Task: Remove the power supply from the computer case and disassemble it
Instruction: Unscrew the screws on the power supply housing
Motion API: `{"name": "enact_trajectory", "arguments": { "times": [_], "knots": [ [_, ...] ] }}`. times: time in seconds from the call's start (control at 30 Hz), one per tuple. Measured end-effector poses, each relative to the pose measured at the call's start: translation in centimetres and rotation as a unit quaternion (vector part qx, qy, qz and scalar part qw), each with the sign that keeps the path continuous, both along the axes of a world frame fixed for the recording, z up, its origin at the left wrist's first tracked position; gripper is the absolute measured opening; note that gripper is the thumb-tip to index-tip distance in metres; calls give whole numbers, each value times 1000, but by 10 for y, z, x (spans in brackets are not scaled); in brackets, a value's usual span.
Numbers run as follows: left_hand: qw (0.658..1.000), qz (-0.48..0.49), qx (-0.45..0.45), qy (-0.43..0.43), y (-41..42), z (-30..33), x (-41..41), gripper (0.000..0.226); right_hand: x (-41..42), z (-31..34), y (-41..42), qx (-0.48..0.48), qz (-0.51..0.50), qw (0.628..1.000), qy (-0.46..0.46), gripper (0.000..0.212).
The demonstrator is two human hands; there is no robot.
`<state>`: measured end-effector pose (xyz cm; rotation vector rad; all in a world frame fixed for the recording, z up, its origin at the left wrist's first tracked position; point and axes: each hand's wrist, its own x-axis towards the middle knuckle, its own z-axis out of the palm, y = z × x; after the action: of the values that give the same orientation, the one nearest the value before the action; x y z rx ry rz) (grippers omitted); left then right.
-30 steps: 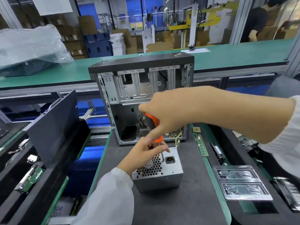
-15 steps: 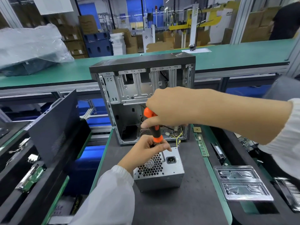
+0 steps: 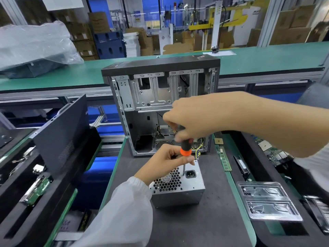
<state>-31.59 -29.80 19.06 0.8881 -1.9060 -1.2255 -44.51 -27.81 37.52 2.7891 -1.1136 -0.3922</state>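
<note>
We see the power supply out of the computer case, standing on the dark mat of the worktop near the middle, just in front of the case. Its perforated fan grille and mains socket face upward. The case stands upright at the far edge of the mat, its open side toward us, and a bundle of coloured wires runs between it and the supply.

The right hand is clenched round the upper handle of a screwdriver, whose black-and-orange grip stands nearly vertical. Its metal shaft descends to the top face of the supply, just left of the socket. The left hand lies against the supply's far top edge, with fingers curled about the lower shaft and orange collar of the tool.

On the strip along the worktop's right edge lie a memory module and, nearer us, a clear plastic tray. A dark side panel leans upright to the left of the mat.
</note>
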Motion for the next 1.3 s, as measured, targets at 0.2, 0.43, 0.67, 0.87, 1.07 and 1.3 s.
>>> {"name": "enact_trajectory", "arguments": {
  "times": [0.2, 0.43, 0.67, 0.87, 1.07, 1.3],
  "knots": [
    [999, 24, 11, 29, -1, 1, 4, 9, -3, -3, -10, -28, -46, 998, 32, 77],
    [999, 1, 1, -53, -8, -9, 19, 15, -4, -16, -17, 2, -10, 1000, 5, 20],
    [984, -7, -27, -176, -6, -20, 24, 14, -10, -16, -23, 32, 0, 999, -42, 14],
    [975, 25, -47, -215, -5, -22, 17, 12, -14, -17, -31, 35, 0, 997, -65, 16],
    [964, 39, -73, -254, 0, -22, 15, 10, -18, -17, -30, 11, 12, 997, -72, 20],
    [958, 93, -69, -262, 0, -30, 8, 19, -23, -8, -25, 10, -1, 997, -74, 22]
  ]
}}
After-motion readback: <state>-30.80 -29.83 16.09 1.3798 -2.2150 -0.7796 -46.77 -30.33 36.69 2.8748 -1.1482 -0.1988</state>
